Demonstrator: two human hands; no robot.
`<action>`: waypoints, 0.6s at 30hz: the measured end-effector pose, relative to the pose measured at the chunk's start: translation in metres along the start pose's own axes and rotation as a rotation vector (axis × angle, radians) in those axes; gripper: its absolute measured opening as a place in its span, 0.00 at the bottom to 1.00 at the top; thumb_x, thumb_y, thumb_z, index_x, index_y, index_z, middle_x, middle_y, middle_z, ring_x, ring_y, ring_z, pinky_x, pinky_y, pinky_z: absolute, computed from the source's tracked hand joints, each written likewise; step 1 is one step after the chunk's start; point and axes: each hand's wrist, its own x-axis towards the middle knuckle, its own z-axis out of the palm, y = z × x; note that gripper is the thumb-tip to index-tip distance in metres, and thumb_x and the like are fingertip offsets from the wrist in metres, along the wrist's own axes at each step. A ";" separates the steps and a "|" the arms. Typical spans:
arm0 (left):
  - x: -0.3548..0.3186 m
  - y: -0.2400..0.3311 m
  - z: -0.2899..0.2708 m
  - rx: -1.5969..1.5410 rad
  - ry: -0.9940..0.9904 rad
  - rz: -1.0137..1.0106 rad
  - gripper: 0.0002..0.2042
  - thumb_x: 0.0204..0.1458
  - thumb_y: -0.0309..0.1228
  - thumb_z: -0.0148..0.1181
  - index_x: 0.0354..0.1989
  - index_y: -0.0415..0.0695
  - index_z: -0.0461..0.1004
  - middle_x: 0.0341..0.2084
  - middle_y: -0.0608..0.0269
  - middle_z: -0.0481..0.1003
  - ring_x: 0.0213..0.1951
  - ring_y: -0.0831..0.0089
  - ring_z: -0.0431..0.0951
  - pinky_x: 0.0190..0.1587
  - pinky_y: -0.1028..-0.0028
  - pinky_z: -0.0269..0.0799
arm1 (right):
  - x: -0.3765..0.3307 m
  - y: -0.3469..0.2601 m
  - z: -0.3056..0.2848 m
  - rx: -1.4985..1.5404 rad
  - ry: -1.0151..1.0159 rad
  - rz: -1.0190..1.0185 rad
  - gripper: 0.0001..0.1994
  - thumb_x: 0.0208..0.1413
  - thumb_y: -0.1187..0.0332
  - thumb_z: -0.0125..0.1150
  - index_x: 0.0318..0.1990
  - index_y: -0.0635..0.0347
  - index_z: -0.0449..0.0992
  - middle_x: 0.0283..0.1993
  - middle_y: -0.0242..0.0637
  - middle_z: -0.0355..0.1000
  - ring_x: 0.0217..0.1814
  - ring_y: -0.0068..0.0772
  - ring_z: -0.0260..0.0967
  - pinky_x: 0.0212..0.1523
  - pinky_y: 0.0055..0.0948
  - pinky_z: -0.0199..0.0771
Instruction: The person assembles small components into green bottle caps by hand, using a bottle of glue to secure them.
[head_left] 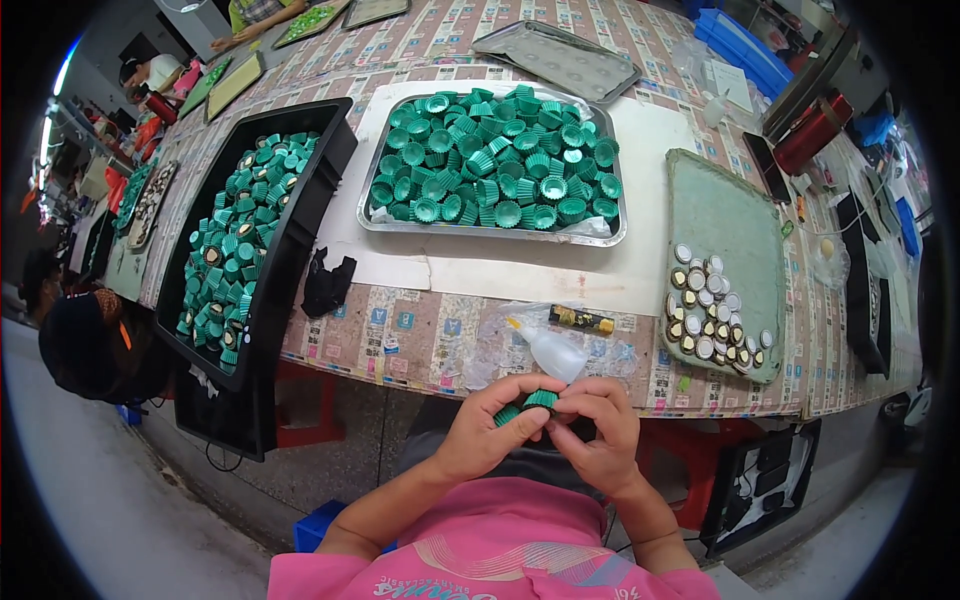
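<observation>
Close to my body, just off the table's front edge, both hands meet around a small green fluted cap [541, 399] with a dark rim. My left hand [490, 420] grips it between thumb and forefinger, and another green fluted cap [507, 414] is tucked into the same hand. From the other side, the fingertips of my right hand [597, 425] are closed on the first cap. Right beyond my hands, a translucent squeeze bottle [556, 352] with a yellow tip lies on clear plastic. A black and gold tube [581, 319] rests behind it.
A metal tray [490, 232] heaped with green caps stands ahead. To its left is a black bin [275, 290] of caps, several with gold discs. A green tray [725, 185] at right holds small white and gold round pieces. Black cloth [327, 283] lies between. Other people sit far left.
</observation>
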 end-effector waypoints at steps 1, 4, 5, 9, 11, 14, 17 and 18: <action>0.000 0.002 0.001 -0.085 -0.012 -0.056 0.14 0.59 0.27 0.53 0.53 0.40 0.69 0.35 0.68 0.72 0.31 0.86 0.69 0.33 0.84 0.67 | 0.000 0.002 0.000 0.008 0.016 -0.001 0.16 0.41 0.83 0.68 0.39 0.60 0.77 0.41 0.39 0.71 0.37 0.30 0.73 0.33 0.24 0.76; 0.001 -0.003 0.000 -0.208 -0.006 -0.122 0.14 0.59 0.28 0.52 0.53 0.40 0.68 0.33 0.69 0.71 0.29 0.86 0.67 0.32 0.84 0.65 | 0.004 0.001 0.000 -0.016 0.035 -0.025 0.16 0.40 0.83 0.68 0.39 0.60 0.77 0.40 0.39 0.71 0.38 0.33 0.73 0.34 0.25 0.75; 0.001 -0.003 0.000 -0.207 -0.005 -0.122 0.14 0.59 0.28 0.52 0.53 0.40 0.68 0.33 0.69 0.71 0.29 0.86 0.67 0.32 0.84 0.65 | 0.005 0.000 0.000 -0.048 0.037 -0.049 0.16 0.40 0.83 0.69 0.39 0.60 0.77 0.40 0.39 0.72 0.39 0.34 0.73 0.35 0.26 0.74; 0.001 -0.009 0.003 -0.257 0.032 -0.115 0.13 0.57 0.25 0.51 0.51 0.40 0.68 0.35 0.68 0.72 0.29 0.84 0.66 0.34 0.82 0.66 | 0.002 -0.002 0.004 -0.050 0.047 -0.039 0.16 0.40 0.83 0.69 0.39 0.59 0.77 0.40 0.38 0.72 0.39 0.34 0.73 0.36 0.26 0.74; 0.001 -0.011 0.004 -0.268 0.056 -0.120 0.13 0.56 0.25 0.50 0.50 0.40 0.69 0.36 0.67 0.72 0.29 0.84 0.67 0.34 0.82 0.66 | -0.001 -0.002 0.005 -0.038 0.064 -0.024 0.16 0.39 0.83 0.69 0.39 0.59 0.78 0.39 0.39 0.72 0.39 0.34 0.73 0.37 0.27 0.74; 0.002 -0.014 0.004 -0.290 0.068 -0.119 0.12 0.56 0.23 0.50 0.49 0.40 0.69 0.38 0.66 0.73 0.29 0.84 0.67 0.36 0.81 0.67 | -0.002 -0.003 0.004 -0.033 0.064 -0.028 0.15 0.39 0.83 0.69 0.38 0.60 0.78 0.39 0.39 0.73 0.40 0.34 0.73 0.38 0.27 0.74; 0.001 -0.018 0.005 -0.276 0.068 -0.098 0.12 0.56 0.23 0.49 0.48 0.39 0.70 0.38 0.66 0.73 0.29 0.84 0.67 0.35 0.81 0.67 | -0.003 -0.004 0.005 -0.033 0.053 -0.016 0.16 0.40 0.83 0.69 0.39 0.60 0.78 0.39 0.39 0.73 0.40 0.34 0.73 0.39 0.27 0.74; 0.001 -0.017 0.006 -0.271 0.079 -0.112 0.12 0.56 0.24 0.49 0.49 0.39 0.70 0.37 0.66 0.72 0.29 0.84 0.67 0.34 0.82 0.67 | -0.004 -0.002 0.003 -0.032 0.053 -0.016 0.16 0.40 0.83 0.69 0.39 0.60 0.78 0.39 0.39 0.73 0.40 0.34 0.73 0.39 0.27 0.74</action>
